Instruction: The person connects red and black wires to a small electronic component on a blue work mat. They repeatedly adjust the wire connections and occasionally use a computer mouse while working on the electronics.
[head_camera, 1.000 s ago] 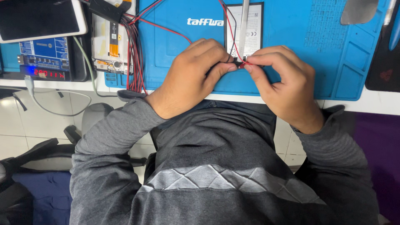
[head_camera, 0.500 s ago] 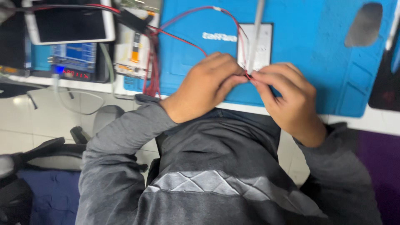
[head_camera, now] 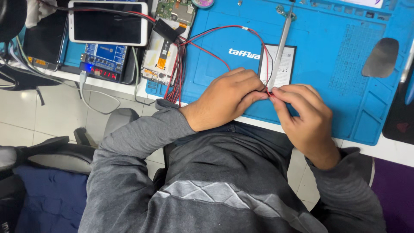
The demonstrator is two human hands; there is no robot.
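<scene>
Item: red-and-black lead [head_camera: 241,29], worked at the near edge of the blue mat [head_camera: 345,64].

Left hand [head_camera: 226,101]: curled closed, fingertips pinching the lead's free end.

Right hand [head_camera: 304,114]: curled closed likewise, thumb and forefinger nipping the same end, touching my left fingertips. Whether a clip or bare wire sat between them, I could not tell; my fingers hid it.

Lead: it ran from the black connector [head_camera: 166,29] beside the opened phone [head_camera: 166,47], arched over the mat, and came down to my pinch just in front of the flat battery [head_camera: 282,64].

Tweezers [head_camera: 280,47]: lying across the battery, untouched.

Also present: white phone [head_camera: 108,22], blue meter [head_camera: 103,60] with lit red digits.

Progress, as I judged it: far end plugged in; near end in hand, not yet on the battery. Joining remained.
</scene>
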